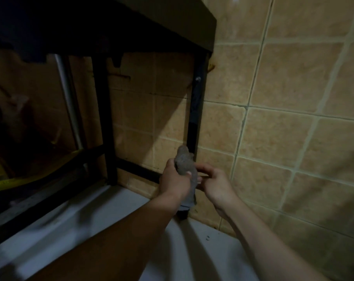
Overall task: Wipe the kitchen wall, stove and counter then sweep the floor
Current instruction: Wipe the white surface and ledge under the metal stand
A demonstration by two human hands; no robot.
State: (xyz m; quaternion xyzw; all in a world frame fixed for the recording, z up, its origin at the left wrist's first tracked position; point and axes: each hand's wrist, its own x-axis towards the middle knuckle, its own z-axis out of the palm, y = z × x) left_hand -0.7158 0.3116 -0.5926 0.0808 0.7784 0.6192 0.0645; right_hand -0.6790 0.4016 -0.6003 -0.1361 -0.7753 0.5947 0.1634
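A dim home kitchen: beige tiled wall (pixel 283 118), white counter (pixel 103 216), black metal rack (pixel 103 110).

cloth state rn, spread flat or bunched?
Bunched. The grey cloth is wadded in the left hand, one end hanging below; the right hand fingers touch it.

The room is dim where I work. The tiled wall (pixel 283 98) from 1 to 4 o'clock catches the most light, a flat yellowish glow without glare. Under the dark shelf (pixel 103 23) at 10 to 12 o'clock everything sinks into near black. My forearms throw long soft shadows on the pale desk (pixel 208 250) at 6 o'clock. The picture is soft, smeared at 8 o'clock, and tile lines bow toward the edges.
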